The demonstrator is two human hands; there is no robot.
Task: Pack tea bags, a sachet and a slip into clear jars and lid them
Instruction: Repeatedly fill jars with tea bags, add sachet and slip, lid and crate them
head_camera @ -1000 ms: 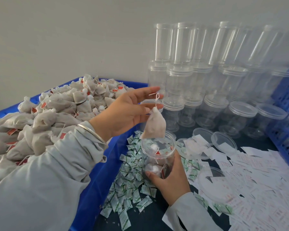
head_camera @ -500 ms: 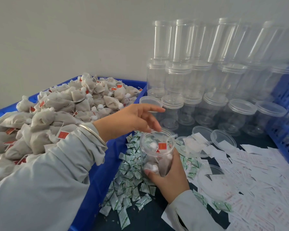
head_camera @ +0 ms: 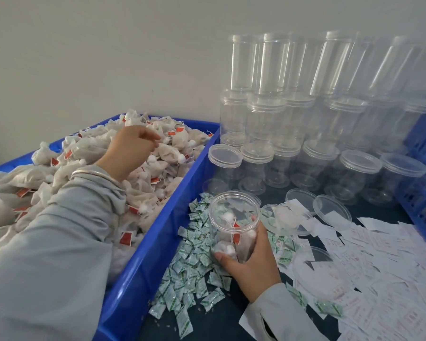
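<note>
Half a second ago the left hand (head_camera: 130, 146) was over the jar; now it has gone back to the big blue bin (head_camera: 143, 274) on the left. That bin is full of tea bags (head_camera: 89, 153) with little red tags. The left hand's fingers are curled and seem to pinch one tea bag (head_camera: 169, 153) near the top of the pile, but it is hard to be sure the bag is really held yet.

Just beside the bin, on the dark table (head_camera: 226, 318), lies a heap of small green and white sachets (head_camera: 190, 264). The open jar (head_camera: 233, 225) stands among them. It already has a few tea bags inside and no lid. The right hand (head_camera: 251, 264) grips the jar low down, with the thumb in front and the fingers wrapped round the back, so it stays upright.

Behind stand stacks of empty clear jars (head_camera: 293, 124). Loose lids (head_camera: 331, 210) lie to the right of the jar, and white slips (head_camera: 389, 264) cover the table further right.

I think the job is at the filling step: more tea bags go in first. Next, the left hand needs to lift one bag clear of the pile without dragging others by their strings, carry it over the jar's mouth and let go. A sachet, a slip and a lid are not yet in place.
</note>
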